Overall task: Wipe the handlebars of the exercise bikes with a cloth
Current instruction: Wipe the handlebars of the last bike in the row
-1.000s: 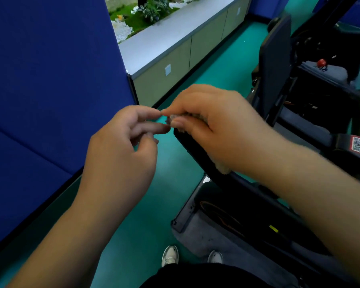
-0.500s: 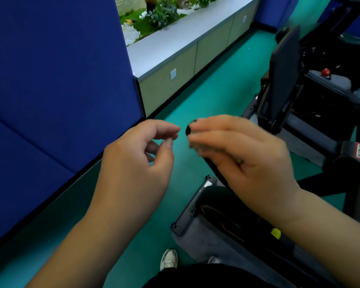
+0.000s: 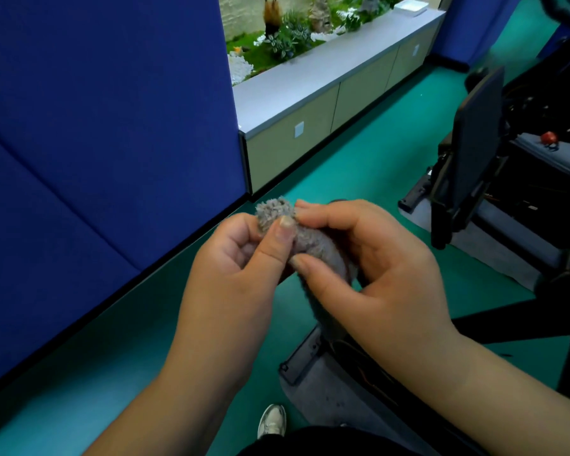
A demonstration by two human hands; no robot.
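Partition: a tall blue padded wall (image 3: 96,143) fills the left side, running down to the floor.
Floor: green flooring (image 3: 359,166) spreads between the partition and the machines.
Cabinet: a long low unit (image 3: 326,103) with a grey top and beige doors stands behind the partition, with a bed of plants (image 3: 287,37) beyond it.
Exercise bike: black frame parts (image 3: 507,159) stand at the right on a grey mat (image 3: 326,390); a dark upright panel (image 3: 474,139) faces the floor space. The handlebar beneath the hands is hidden by them.
Right hand: the right hand (image 3: 385,268) curls round the lower part of the cloth, thumb pressed on its near side, fingers wrapped over the far side.
Left hand: the left hand (image 3: 234,274) pinches the cloth's upper end between thumb and bent fingers.
Cloth: a fuzzy grey cloth (image 3: 297,235) is bunched between both hands, in front of the body above the floor, one tufted end sticking out on top.
Shoe: a light shoe (image 3: 272,421) shows at the bottom edge.
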